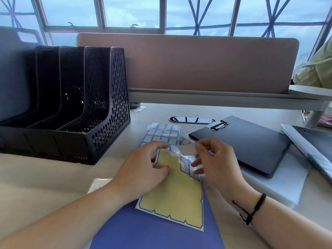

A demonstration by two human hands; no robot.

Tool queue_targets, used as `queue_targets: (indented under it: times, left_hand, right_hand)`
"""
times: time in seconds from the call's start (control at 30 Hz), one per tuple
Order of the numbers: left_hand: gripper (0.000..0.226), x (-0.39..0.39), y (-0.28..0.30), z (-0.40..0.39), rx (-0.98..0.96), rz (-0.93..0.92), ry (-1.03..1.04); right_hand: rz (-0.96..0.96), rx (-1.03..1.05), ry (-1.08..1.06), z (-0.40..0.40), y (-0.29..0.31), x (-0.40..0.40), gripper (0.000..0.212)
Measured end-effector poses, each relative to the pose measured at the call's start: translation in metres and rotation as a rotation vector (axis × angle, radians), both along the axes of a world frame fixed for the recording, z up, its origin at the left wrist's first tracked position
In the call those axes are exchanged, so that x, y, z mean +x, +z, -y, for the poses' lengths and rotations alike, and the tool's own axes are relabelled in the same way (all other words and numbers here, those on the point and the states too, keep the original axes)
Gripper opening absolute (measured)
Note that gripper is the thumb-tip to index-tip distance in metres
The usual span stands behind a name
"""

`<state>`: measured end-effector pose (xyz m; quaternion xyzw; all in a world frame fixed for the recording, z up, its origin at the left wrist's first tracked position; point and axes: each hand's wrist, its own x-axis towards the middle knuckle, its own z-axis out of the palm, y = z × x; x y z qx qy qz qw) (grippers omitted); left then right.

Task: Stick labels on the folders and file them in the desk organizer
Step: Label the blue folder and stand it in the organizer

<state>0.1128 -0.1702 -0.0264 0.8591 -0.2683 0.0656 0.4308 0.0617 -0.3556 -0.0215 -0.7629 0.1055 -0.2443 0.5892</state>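
While left hand [143, 164] pins the label sheet [172, 194], right hand's [213, 159] grip pinches a peeled label [187, 150] — folders lie rightward.

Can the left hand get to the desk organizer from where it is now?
Probably yes: the left hand rests on the label sheet, and only bare desk lies between it and the desk organizer, whose slots look empty.

This is an office: a pale desk [45, 177] backed by a brown fabric divider panel [197, 63], with a black perforated desk organizer [100, 112] standing at its left. A black clipboard [244, 142] lies nearby (its metal clip facing the divider), and a cable port [191, 120] is set into the desktop. Behind, large framed windows [129, 13] show sky.
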Motion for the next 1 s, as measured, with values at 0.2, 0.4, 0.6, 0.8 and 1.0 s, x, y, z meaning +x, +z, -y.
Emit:
queue_targets:
  times: [0.2, 0.4, 0.6, 0.8, 1.0]
  left_hand:
    - [0.046, 0.002, -0.001, -0.001, -0.009, -0.028, 0.005]
    - [0.042, 0.014, 0.012, -0.009, -0.07, 0.029, 0.139]
    - [0.06, 0.055, 0.029, -0.032, -0.141, -0.048, 0.285]
    - [0.078, 0.042, 0.036, -0.036, 0.365, -0.083, 0.235]
    - [0.045, 0.024, 0.035, -0.038, 0.709, -0.094, 0.185]
  right_hand:
    - [-0.009, -0.065, -0.014, -0.001, -0.003, 0.002, 0.013]
    - [0.112, -0.065, -0.024, 0.0, 0.002, -0.001, 0.015]
    - [0.119, -0.026, 0.049, -0.004, 0.001, -0.003, 0.01]
    - [0.07, 0.005, 0.09, -0.001, -0.003, -0.001, 0.006]
    - [0.034, 0.03, 0.093, 0.0, -0.003, -0.001, 0.004]
